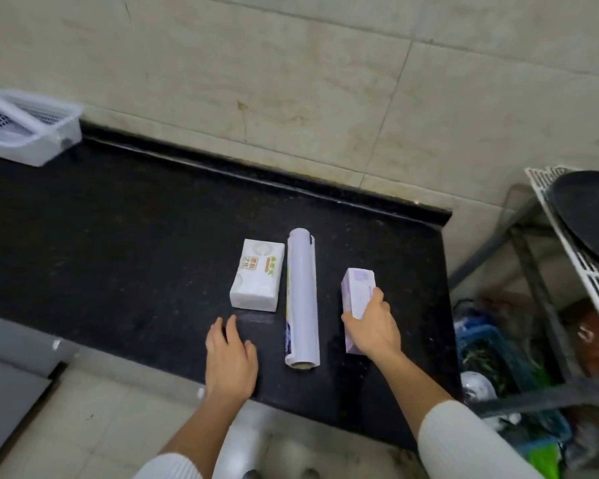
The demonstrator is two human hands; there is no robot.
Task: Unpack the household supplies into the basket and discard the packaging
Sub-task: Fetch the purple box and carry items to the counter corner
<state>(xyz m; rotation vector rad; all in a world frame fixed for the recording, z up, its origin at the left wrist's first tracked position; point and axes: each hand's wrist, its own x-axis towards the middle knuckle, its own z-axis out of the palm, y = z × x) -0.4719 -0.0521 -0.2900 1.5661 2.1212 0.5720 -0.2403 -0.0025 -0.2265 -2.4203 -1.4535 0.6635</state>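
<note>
On the black counter (pixel 118 236) lie a white tissue pack (pixel 256 275), a long white roll (pixel 301 299) in wrapping beside it, and a pale purple box (pixel 355 295) to the right. My right hand (pixel 372 326) grips the near part of the purple box. Near the counter's front edge, my left hand (pixel 230 357) rests flat with fingers spread, next to a strip of clear film (pixel 255 318). The white basket (pixel 28 127) stands far off at the back left.
A metal rack (pixel 533 305) stands right of the counter, with a white grid tray (pixel 588 271) and a dark pan (pixel 592 216) on top. Bags and a blue crate (pixel 488 347) sit below it. A tiled wall backs the counter.
</note>
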